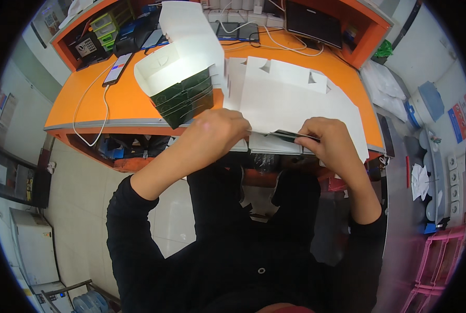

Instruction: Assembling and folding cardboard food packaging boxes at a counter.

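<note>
A flat white cardboard box blank (280,99) lies at the front of the orange desk, its near edge partly lifted and showing a dark underside. My left hand (217,129) is closed on the left end of that edge, fingertips partly hidden. At the right end, my right hand (329,138) pinches the same edge between thumb and fingers. Just beyond my left hand stands a stack of nested, folded boxes (183,99), dark green outside and white inside, with the top lid raised. More white blanks seem to lie beneath the one I hold.
A phone (118,69) with a white charging cable (106,104) lies on the orange desk (86,99) at left. Behind are a black safe (86,48), a monitor (314,25) and tangled cables. A pink rack (436,266) stands at lower right.
</note>
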Tool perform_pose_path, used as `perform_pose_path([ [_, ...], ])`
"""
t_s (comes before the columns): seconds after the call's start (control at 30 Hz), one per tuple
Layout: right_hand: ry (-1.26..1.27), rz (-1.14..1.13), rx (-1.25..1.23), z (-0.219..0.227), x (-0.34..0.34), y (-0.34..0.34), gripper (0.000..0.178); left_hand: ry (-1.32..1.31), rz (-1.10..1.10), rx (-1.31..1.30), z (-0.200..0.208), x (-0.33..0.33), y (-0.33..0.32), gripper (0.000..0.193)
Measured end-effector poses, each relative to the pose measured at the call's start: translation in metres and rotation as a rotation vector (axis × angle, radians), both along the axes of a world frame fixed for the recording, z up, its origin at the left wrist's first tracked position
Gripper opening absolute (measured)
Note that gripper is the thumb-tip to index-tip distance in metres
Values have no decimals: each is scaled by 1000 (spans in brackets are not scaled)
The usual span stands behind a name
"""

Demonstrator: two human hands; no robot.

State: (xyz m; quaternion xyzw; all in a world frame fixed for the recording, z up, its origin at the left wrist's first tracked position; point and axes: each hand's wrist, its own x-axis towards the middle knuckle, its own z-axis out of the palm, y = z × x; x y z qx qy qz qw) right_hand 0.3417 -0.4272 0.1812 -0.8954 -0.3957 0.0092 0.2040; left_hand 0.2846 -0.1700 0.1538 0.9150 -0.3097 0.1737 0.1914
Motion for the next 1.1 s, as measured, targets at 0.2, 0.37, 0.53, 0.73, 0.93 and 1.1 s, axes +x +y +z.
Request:
perform_pose_path([
  [0.2, 497, 52, 267, -19, 22, -45, 17, 534, 40, -402, 8, 5, -9, 11],
  [0.37, 503, 237, 197, -27, 23, -49, 27, 373, -109, -228, 4, 6, -20, 24],
  [0.53, 459, 243, 102, -20, 23, -49, 29, 284, -146, -83, -10, 22, -70, 30],
  [0.73, 671, 154, 237, -33, 41, -54, 33, 13, -63, -27, -19, 22, -78, 14],
  [0.93, 723, 138, 181, -31, 56, -53, 28, 32, -28, -147, -24, 14, -82, 12],
  [1.1, 739, 156, 195, -31, 58, -51, 27, 14, -36, -188, -27, 14, -80, 14],
])
